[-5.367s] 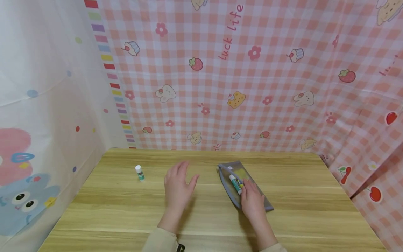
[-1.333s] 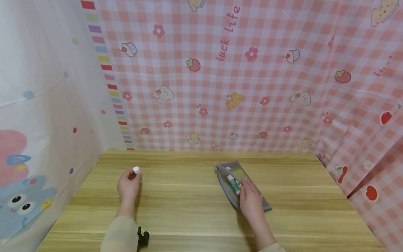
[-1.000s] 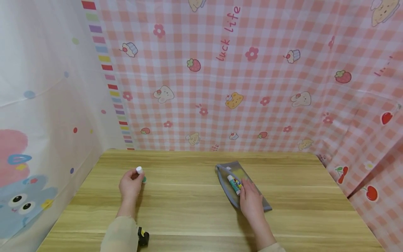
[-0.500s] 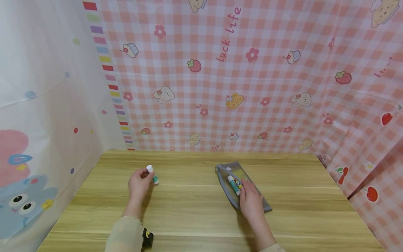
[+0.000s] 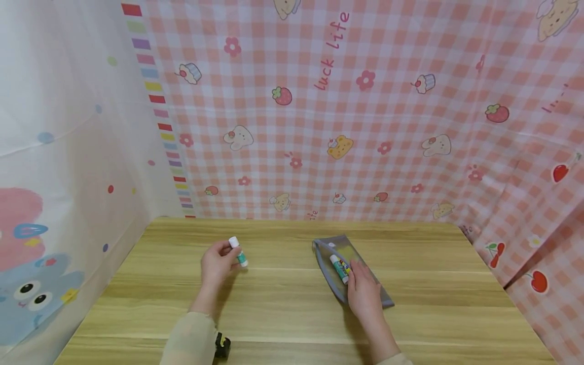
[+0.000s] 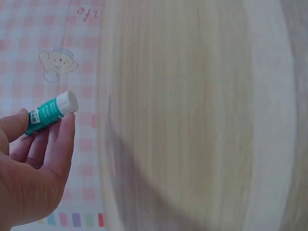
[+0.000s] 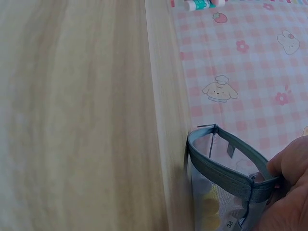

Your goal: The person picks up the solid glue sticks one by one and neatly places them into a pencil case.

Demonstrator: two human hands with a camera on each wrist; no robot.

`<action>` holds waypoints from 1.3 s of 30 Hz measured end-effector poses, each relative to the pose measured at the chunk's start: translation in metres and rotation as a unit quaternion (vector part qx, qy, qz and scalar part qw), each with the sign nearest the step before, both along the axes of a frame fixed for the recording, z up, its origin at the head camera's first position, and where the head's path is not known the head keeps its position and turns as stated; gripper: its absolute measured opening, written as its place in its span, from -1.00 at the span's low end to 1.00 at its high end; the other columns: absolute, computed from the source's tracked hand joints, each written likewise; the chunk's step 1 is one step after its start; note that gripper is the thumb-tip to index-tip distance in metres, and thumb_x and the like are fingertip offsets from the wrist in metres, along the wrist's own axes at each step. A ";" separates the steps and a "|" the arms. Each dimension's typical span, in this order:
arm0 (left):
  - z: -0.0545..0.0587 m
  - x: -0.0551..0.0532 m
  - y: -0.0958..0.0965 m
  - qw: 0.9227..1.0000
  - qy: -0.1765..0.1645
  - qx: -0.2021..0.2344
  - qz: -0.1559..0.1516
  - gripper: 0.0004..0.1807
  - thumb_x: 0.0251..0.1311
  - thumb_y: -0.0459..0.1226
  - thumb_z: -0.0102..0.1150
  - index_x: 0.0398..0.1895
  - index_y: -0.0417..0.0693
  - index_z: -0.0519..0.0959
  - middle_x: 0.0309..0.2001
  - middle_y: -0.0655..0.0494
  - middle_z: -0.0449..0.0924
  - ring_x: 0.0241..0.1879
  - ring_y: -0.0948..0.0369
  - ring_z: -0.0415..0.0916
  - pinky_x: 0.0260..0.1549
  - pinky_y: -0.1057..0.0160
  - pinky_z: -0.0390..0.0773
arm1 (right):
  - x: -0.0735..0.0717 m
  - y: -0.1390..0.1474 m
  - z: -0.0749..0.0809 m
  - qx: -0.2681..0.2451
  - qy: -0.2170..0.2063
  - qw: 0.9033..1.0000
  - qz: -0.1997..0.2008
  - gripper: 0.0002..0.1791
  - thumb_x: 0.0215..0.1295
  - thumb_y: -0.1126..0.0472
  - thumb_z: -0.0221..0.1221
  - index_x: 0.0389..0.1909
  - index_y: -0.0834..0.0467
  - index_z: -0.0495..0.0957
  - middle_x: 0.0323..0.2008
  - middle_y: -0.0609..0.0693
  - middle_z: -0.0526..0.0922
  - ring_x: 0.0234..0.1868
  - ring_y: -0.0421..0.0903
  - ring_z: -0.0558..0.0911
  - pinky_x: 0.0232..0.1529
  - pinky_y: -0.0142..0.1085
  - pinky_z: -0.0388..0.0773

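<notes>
My left hand (image 5: 216,266) pinches a glue stick (image 5: 241,259) between thumb and fingers above the left half of the table. In the left wrist view, the green label and white cap of that glue stick (image 6: 44,114) are plain. On the right, a grey see-through zip pouch (image 5: 381,290) has its mouth spread apart. My right hand (image 5: 365,290) grips its near rim, thumb on the edge in the right wrist view. Within the pouch shows a second glue stick (image 5: 338,268), green with a white cap. Yellow round shapes (image 7: 210,207) show through or on the pouch's side.
The wooden table (image 5: 283,324) runs back to a pink checked cloth (image 5: 255,111) hung behind it. A white printed cloth (image 5: 82,167) hangs at the left. A black device (image 5: 222,346) sits at my left wrist.
The glue stick that stood at the left of the table is now in my left hand, off the table and carried rightward towards the pouch. My right hand and the pouch stay nearly still.
</notes>
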State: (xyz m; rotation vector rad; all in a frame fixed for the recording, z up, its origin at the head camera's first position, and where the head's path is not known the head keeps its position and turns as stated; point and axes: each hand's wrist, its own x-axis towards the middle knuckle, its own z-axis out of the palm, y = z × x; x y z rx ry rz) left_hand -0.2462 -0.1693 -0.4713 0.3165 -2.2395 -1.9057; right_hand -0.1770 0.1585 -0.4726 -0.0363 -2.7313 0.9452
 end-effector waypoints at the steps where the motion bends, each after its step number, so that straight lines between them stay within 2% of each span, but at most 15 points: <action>1: 0.000 0.000 0.002 1.000 0.001 0.001 -0.002 -0.72 0.25 -0.46 0.24 -0.01 -0.46 0.53 -0.17 -0.22 0.60 -0.36 0.24 0.58 -0.28 0.09 0.73 | 0.000 0.000 0.000 0.000 0.000 1.000 -0.001 -0.59 0.50 0.33 -0.08 0.25 0.45 0.40 0.26 0.44 0.39 0.31 0.43 0.31 0.12 0.57 0.12; 10: 0.003 0.003 0.021 1.000 0.012 0.005 -0.016 -0.76 0.23 -0.46 0.27 -0.08 -0.45 0.53 -0.20 -0.22 0.62 -0.35 0.16 0.61 -0.33 0.10 0.74 | 0.000 0.000 0.000 0.001 -0.001 1.000 0.001 -0.59 0.50 0.33 -0.07 0.26 0.45 0.39 0.26 0.45 0.38 0.31 0.44 0.30 0.11 0.58 0.13; 26: 0.008 0.005 0.056 0.998 0.016 0.025 -0.060 -0.72 0.22 -0.44 0.29 -0.03 -0.41 0.54 -0.18 -0.22 0.64 -0.33 0.11 0.64 -0.32 0.05 0.73 | -0.002 0.000 -0.002 -0.009 -0.011 1.000 -0.005 -0.57 0.51 0.31 -0.10 0.29 0.43 0.37 0.28 0.43 0.36 0.33 0.42 0.29 0.17 0.55 0.08; 39: 0.010 0.006 0.086 0.994 0.022 0.025 -0.099 -0.68 0.21 -0.46 0.29 0.00 -0.41 0.52 -0.22 -0.21 0.65 -0.35 0.09 0.65 -0.33 -0.03 0.73 | -0.003 0.001 -0.003 -0.011 0.008 1.000 -0.010 -0.60 0.49 0.32 -0.08 0.24 0.45 0.41 0.25 0.45 0.40 0.29 0.45 0.32 0.13 0.58 0.11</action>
